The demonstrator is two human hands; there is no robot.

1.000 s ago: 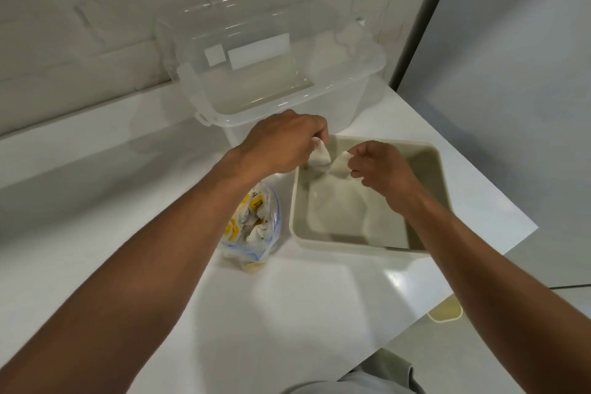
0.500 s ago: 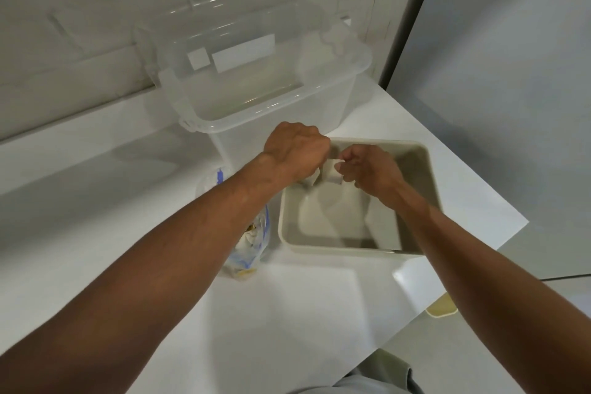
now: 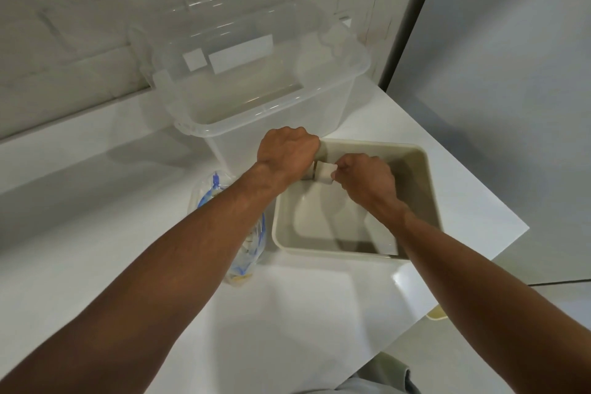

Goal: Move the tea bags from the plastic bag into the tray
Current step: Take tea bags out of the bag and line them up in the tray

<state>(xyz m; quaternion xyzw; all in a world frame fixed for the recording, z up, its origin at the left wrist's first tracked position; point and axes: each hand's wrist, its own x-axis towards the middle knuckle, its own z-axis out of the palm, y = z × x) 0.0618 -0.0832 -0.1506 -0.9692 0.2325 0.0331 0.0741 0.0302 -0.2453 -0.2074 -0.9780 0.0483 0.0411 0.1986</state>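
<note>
A white tabletop [image 3: 287,323] against a pale brick wall carries the work. The right grip [image 3: 364,181] pinches one end of a small white tea bag [image 3: 324,172]. The left grip [image 3: 287,153], fingers curled under, seems to hold the other end, low over the far-left corner of the beige rectangular plastic tray [image 3: 335,252]. Nothing lies on the tray's floor. The clear blue-trimmed plastic bag [image 3: 252,243], just left of the tray, looks well filled, so nearly everything is left to do.

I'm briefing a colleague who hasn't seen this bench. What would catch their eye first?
The left hand and right hand meet over the far left corner of the beige tray, holding a white tea bag between them. Behind stands a large clear bin; the plastic bag lies left of the tray, partly under the left forearm.
</note>
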